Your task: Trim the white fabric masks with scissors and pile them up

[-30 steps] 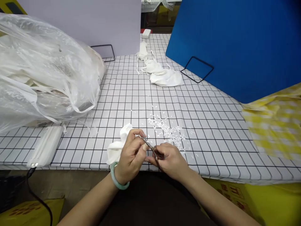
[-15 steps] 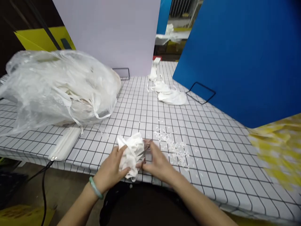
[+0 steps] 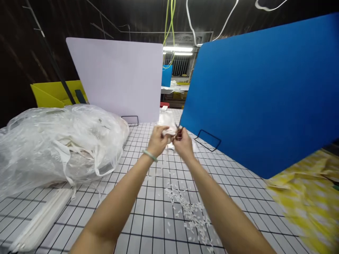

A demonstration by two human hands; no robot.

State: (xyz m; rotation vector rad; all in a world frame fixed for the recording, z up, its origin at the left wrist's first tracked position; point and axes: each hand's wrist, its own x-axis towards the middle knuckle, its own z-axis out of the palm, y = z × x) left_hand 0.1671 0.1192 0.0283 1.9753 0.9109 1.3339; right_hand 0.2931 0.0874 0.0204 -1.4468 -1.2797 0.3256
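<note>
At arm's length over the table, my left hand (image 3: 157, 140) is closed on a crumpled piece of white cloth (image 3: 167, 121). A pair of small scissors (image 3: 178, 129) is in my right hand (image 3: 183, 144), close against the cloth, with the blades pointing away from me. Motion blurs the fingertips and the blades, so I cannot tell whether the blades touch the cloth. More white fabric lies behind and under my hands and is mostly hidden. Between my forearms, many tiny white clippings (image 3: 194, 215) are scattered over the grid-patterned tablecloth (image 3: 148, 225).
A large clear plastic bag (image 3: 63, 141) of white fabric sits on the left, with a long white bar (image 3: 43, 220) before it. Upright lilac (image 3: 122, 77) and blue (image 3: 254, 95) boards stand behind. Yellow checked cloth (image 3: 296, 187) lies at the right edge.
Both hands have moved forward from the table's near edge toward the white fabric at the back, carrying the cloth and scissors. The camera has tilted up, showing lamps and cables.
</note>
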